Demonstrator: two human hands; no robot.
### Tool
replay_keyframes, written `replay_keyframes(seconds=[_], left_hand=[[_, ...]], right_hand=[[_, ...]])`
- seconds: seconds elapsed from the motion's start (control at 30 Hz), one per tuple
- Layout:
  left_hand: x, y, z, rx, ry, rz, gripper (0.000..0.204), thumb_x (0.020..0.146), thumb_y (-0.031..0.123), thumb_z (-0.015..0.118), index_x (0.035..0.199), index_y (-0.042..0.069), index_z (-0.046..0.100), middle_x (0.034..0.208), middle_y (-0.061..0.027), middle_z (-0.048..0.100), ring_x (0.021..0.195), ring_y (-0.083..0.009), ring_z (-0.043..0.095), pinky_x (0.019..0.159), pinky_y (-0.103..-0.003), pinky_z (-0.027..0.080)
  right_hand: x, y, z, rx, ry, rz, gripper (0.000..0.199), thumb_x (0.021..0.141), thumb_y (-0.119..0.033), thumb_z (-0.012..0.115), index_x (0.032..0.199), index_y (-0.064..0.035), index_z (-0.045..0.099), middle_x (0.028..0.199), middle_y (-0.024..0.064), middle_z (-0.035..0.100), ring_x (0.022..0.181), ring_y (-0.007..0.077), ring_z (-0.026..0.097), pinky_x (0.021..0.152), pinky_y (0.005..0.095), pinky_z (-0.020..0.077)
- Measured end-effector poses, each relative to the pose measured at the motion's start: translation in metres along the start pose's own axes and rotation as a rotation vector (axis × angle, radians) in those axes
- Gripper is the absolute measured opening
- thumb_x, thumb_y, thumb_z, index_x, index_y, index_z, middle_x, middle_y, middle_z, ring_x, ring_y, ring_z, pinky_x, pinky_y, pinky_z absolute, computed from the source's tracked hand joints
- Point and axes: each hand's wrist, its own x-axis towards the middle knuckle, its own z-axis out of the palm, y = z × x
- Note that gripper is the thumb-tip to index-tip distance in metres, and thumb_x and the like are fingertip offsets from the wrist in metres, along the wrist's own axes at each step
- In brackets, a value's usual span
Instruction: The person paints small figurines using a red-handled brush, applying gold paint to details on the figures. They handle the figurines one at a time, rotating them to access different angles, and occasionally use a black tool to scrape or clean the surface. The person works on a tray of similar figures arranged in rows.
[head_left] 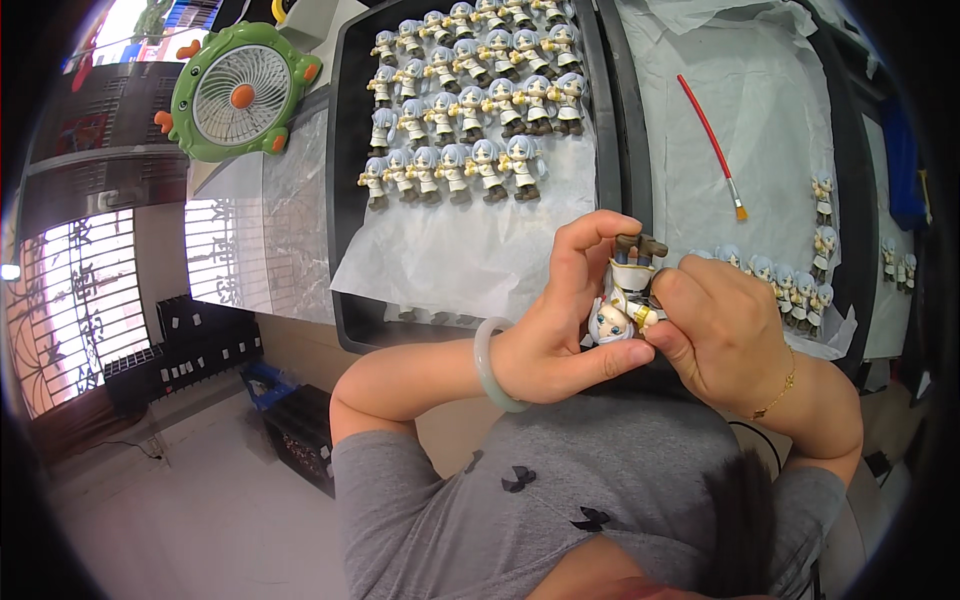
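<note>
A small painted figurine with pale hair, a white-and-gold outfit and dark boots is held upside down in front of my chest. My left hand is closed round it, fingers along its far left side and thumb under the head. From the other side my right hand presses against it, fingers curled and thumb by its arm. Whether those curled fingers also hide something small, I cannot tell. Beyond my hands, similar figurines lie in rows on white paper in a black tray.
To the right, a second paper-lined tray holds a red-handled paintbrush and more figurines along its near and right edges. A green animal-shaped fan stands at the far left. Several figurines lie farther right.
</note>
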Motion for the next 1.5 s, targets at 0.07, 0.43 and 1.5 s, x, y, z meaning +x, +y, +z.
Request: replay_keyframes(seconds=[0.07,0.43,1.5], left_hand=[[0.001,0.000,0.000,0.053,0.000,0.016,0.073,0.074,0.006,0.060,0.126,0.003,0.008,0.113,-0.0132,0.030,0.104,-0.0196,0.034,0.090,-0.033,0.028],[0.004,0.012,0.000,-0.116,0.084,-0.164,0.073,0.075,0.006,0.061,0.126,0.006,0.009,0.108,-0.0119,0.034,0.097,-0.0165,0.039,0.084,-0.029,0.032],[0.003,0.004,0.001,0.048,0.011,-0.023,0.071,0.074,0.005,0.059,0.126,0.003,0.011,0.110,-0.0126,0.032,0.100,-0.0184,0.036,0.087,-0.031,0.030]], right_hand=[[0.000,0.000,-0.001,-0.019,-0.018,0.006,0.027,0.079,-0.035,0.052,0.077,-0.0084,0.047,0.061,0.0059,0.041,0.049,0.0217,0.046,0.042,0.0326,0.0375],[0.005,0.010,-0.009,0.044,0.041,-0.040,0.020,0.073,-0.018,0.058,0.085,-0.0057,0.048,0.065,0.0068,0.044,0.053,0.0223,0.049,0.043,0.0326,0.0388],[0.002,0.003,0.000,0.005,-0.021,0.019,0.030,0.079,-0.039,0.051,0.074,-0.0091,0.047,0.059,0.0050,0.042,0.047,0.0208,0.048,0.040,0.0318,0.0382]])
